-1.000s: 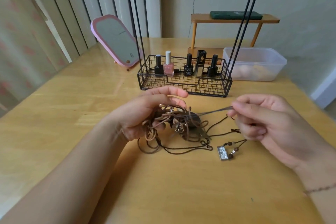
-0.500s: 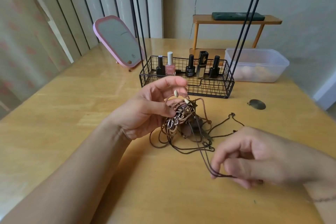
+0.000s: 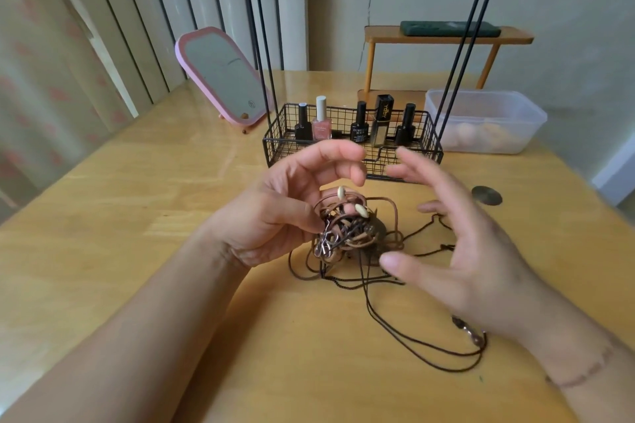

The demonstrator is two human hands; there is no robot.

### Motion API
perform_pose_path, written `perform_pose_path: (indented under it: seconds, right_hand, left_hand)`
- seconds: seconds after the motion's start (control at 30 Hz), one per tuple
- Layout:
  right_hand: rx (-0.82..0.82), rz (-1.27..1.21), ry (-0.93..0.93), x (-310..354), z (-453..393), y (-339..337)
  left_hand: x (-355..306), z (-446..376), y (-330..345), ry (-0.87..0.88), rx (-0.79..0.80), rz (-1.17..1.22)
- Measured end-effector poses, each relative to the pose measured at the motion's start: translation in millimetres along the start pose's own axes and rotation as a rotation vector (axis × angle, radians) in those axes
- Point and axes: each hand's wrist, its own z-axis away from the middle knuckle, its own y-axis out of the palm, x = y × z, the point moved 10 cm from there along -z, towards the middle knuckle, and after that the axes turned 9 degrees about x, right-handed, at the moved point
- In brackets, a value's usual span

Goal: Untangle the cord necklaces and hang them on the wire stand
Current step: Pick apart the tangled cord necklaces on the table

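Note:
A tangle of brown cord necklaces (image 3: pixel 347 227) with pale beads and metal links is lifted slightly off the wooden table (image 3: pixel 137 216). My left hand (image 3: pixel 281 213) pinches its left side with the thumb, index finger stretched above it. My right hand (image 3: pixel 467 251) hovers just right of the tangle, fingers spread, holding nothing. One thin dark cord (image 3: pixel 422 347) trails out of the tangle and lies in a long loop on the table, its beads (image 3: pixel 467 331) beside my right wrist. The black wire stand (image 3: pixel 350 168) stands behind the hands; its uprights rise to hooks at the top edge.
Several nail polish bottles (image 3: pixel 359 125) stand in the stand's basket. A pink mirror (image 3: pixel 223 75) leans at the back left. A clear plastic box (image 3: pixel 488 120) and a small wooden shelf (image 3: pixel 446 39) are back right. A round metal disc (image 3: pixel 486 195) lies right of the hands.
My right hand has let go of the dark cord it had pulled toward me and risen beside the tangle with its fingers spread. The cord now lies on the table.

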Motion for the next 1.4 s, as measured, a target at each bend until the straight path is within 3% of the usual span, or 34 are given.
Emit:
perform_pose_path:
  seconds: [0.1, 0.27, 0.6, 0.93, 1.4]
  right_hand:
    - [0.087, -0.036, 0.062, -6, -2, 19]
    - [-0.041, 0.024, 0.039, 0, -3, 4]
    - [-0.088, -0.282, 0.029, -12, -4, -5]
    - [-0.199, 0.139, -0.026, -6, -5, -22]
    - [-0.180, 0.224, 0.182, -32, -5, -25]
  left_hand:
    - [0, 0, 1, 0.003, 0.010, -0.014]
    - [-3, 3, -9, 0.001, -0.065, -0.070]
    - [0, 9, -29, -0.166, -0.344, -0.431]
    - [8, 11, -29, -0.413, -0.300, -0.914]
    - [13, 11, -30, -0.457, -0.340, -0.936]
